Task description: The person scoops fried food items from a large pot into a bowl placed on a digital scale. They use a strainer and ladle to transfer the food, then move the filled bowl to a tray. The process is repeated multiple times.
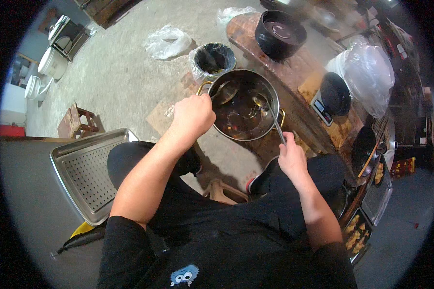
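Observation:
In front of me stands a wide metal pot (246,135) with brass-coloured loop handles and dark liquid inside. My left hand (195,113) is closed at the pot's left rim, on the handle of a ladle (226,92) whose round bowl lies inside the pot near that rim; the handle is mostly hidden by the hand. My right hand (292,153) grips the long handle of a metal spoon (277,124), with its bowl in the right part of the pot. Just beyond the pot is a bin (215,59) lined with a clear plastic bag.
A wooden table (244,32) on the right bears a black pot (280,39), a digital scale (322,110) with a black bowl (334,94), and bagged white containers (369,72). A perforated steel tray (90,173) lies left of my knee, near a small stool (77,121). Food trays (358,234) are at lower right.

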{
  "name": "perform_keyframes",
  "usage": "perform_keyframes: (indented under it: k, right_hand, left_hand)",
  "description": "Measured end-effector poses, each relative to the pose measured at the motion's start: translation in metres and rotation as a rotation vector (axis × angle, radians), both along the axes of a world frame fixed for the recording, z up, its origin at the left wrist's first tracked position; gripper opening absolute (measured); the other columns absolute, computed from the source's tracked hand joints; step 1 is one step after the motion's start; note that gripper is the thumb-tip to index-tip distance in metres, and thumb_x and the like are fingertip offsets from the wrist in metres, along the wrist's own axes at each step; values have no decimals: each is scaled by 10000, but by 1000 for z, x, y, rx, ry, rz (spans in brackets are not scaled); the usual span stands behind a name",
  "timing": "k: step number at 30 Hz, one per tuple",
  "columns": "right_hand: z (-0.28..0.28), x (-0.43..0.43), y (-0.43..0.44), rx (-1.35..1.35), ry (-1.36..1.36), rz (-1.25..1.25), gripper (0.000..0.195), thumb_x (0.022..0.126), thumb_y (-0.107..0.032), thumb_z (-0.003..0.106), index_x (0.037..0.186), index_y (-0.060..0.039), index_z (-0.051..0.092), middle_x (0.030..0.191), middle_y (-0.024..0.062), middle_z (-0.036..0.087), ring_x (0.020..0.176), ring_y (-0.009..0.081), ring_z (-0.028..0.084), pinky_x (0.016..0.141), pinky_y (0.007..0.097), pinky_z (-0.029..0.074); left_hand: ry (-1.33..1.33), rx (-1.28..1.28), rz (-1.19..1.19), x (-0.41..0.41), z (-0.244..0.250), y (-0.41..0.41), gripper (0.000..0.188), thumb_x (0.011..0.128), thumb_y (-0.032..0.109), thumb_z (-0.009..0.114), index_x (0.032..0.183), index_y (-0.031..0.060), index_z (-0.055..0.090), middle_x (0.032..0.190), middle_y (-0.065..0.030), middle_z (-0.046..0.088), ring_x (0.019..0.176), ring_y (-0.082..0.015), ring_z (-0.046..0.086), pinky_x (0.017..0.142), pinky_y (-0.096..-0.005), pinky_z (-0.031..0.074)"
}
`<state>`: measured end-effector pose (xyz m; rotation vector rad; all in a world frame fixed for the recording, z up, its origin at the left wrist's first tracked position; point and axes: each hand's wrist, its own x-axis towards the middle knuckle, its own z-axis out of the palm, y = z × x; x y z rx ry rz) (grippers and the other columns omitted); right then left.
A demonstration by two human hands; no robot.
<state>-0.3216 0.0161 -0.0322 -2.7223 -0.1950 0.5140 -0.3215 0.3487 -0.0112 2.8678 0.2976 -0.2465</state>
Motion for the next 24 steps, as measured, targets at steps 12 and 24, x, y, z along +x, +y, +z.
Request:
perform_keyframes:
  k: [12,24]
  right_hand:
    - [-12,45,-2,143,-35,8,306,1060,-198,609,1336,-69,578,985,288,738,932,490,717,835,542,556]
    - [12,-49,-34,376,235,-184,277,1048,-118,642,1312,-35,625,781,117,671,708,205,648,647,363,508]
  left_hand:
    - [36,-78,20,6,0,6,284,920,210,602,949,-31,748,958,-279,768,906,-464,765,836,-561,609]
    - [82,-289,-26,30,-49,-14,345,1013,297,554,1115,26,742,1092,-281,742,1056,-486,700,949,-585,544]
